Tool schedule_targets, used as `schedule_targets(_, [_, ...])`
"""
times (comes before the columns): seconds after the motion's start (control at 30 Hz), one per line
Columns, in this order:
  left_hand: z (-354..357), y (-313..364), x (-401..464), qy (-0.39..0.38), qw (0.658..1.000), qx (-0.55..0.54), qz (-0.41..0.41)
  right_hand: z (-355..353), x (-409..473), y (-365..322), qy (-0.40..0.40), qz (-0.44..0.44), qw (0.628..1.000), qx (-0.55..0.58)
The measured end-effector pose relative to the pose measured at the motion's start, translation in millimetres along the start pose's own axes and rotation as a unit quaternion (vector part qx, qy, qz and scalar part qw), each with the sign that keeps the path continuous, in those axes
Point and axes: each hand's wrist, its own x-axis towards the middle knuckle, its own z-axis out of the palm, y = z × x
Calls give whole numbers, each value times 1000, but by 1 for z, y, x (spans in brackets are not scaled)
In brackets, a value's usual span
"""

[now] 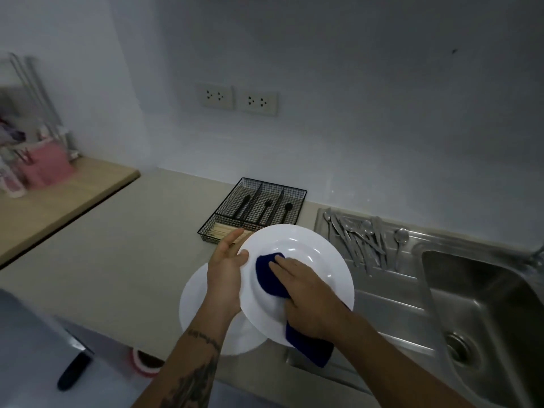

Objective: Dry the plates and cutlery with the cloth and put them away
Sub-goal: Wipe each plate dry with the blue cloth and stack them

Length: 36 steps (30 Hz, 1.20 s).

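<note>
A white deep plate (318,248) is tilted up above the counter. My left hand (225,267) holds it by its left rim, thumb on the front and fingers behind. My right hand (306,293) presses a dark blue cloth (269,278) against the plate's inner face; the cloth's tail hangs below the wrist. A second white plate (194,304) lies flat on the counter underneath, partly hidden. Several silver knives, forks and spoons (362,240) lie on the steel drainboard (391,307).
A black wire cutlery tray (253,207) holding black utensils and wooden chopsticks stands at the wall behind the plates. A steel sink (485,313) is at right. A wooden shelf (59,198) with pink items sits at left. Beige counter (126,251) spreads left of the plates.
</note>
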Motion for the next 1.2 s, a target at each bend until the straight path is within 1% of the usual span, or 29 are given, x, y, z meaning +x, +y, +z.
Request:
schedule_targets(0.1, [-37,-1,13,28,999,12,11,20,14,-12,-21,-22,1000,-3])
schedule_targets(0.2, [-70,-2,26,59,998,26,15,37,23,-16,-10,-30,999,-17])
schedule_targets(0.27, [-90,-1,35,81,996,34,8,43,27,-19,-4,-29,999,-34])
schedule_targets(0.37, [-115,-7,47,86,996,34,-7,51,33,-21,-6,-13,998,-55])
schedule_targets(0.53, [-131,-20,59,87,996,-2,-27,60,35,-22,-15,15,997,-76])
schedule_targets(0.73, [-131,-32,65,82,995,44,-23,71,36,-24,-11,29,996,-82])
schedule_targets(0.83, [-131,-36,65,87,990,108,17,76,34,-23,-12,37,995,-88])
schedule_targets(0.9, [-130,-39,62,103,975,185,63,77,32,-24,-14,41,995,-88])
schedule_targets(0.97, [-130,-41,58,118,961,232,95,78,29,-23,-15,42,995,-87])
schedule_targets(1.1, [-127,-47,56,124,945,276,125,82,27,-22,-11,47,996,-79])
schedule_targets(1.2, [-128,-54,60,125,940,290,128,83,27,-20,-5,52,996,-72])
